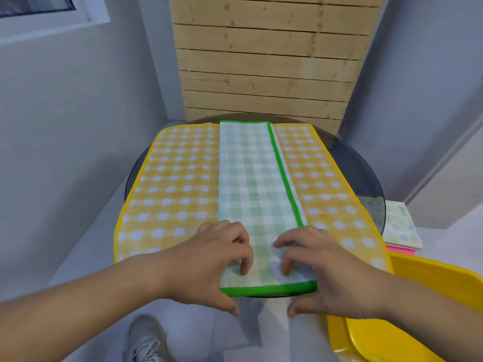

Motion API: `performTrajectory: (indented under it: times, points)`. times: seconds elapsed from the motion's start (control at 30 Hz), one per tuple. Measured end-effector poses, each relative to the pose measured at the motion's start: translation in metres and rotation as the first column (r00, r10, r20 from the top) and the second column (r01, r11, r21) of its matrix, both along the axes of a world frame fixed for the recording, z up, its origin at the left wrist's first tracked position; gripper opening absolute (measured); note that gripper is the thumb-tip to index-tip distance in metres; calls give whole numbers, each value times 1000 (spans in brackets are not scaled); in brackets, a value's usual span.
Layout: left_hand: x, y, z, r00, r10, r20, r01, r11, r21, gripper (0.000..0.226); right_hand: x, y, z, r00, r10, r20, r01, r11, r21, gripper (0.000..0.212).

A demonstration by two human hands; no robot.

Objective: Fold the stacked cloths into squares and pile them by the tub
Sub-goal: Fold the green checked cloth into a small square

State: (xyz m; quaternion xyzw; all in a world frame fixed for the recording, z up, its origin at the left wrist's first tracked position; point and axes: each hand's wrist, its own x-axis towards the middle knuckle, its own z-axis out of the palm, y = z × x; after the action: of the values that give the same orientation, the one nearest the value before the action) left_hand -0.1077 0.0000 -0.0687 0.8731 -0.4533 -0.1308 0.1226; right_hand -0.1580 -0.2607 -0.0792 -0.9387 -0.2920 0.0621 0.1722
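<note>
You had both hands at the near end of the green cloth [251, 194], already folded into a long strip on the yellow cloth [172, 189]. Left hand [209, 259] and right hand [321, 267]: fingers [244, 267] curled, half-spread, tips pressing the cloth, thumbs under the near hem, probably pinching it. Best move was lifting both corners level, folding away, edges matched. Yellow tub [428, 273] sat right; folded pile [402, 226] beyond it.
</note>
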Motion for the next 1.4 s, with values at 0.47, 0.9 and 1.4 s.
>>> performTrajectory:
  times: [0.47,0.9,1.4]
  points:
    - [21,2,49,876,169,-451,-386,807,-447,12,20,-6,54,967,-151,-206,228,875,427,19]
    - [138,-30,43,487,371,-791,-868,109,-484,47,123,2,19,761,-504,-409,649,578,494,23]
    - [124,-25,10,640,644,-418,-757,624,-197,42,153,3,0,729,-658,-190,678,656,330,16]
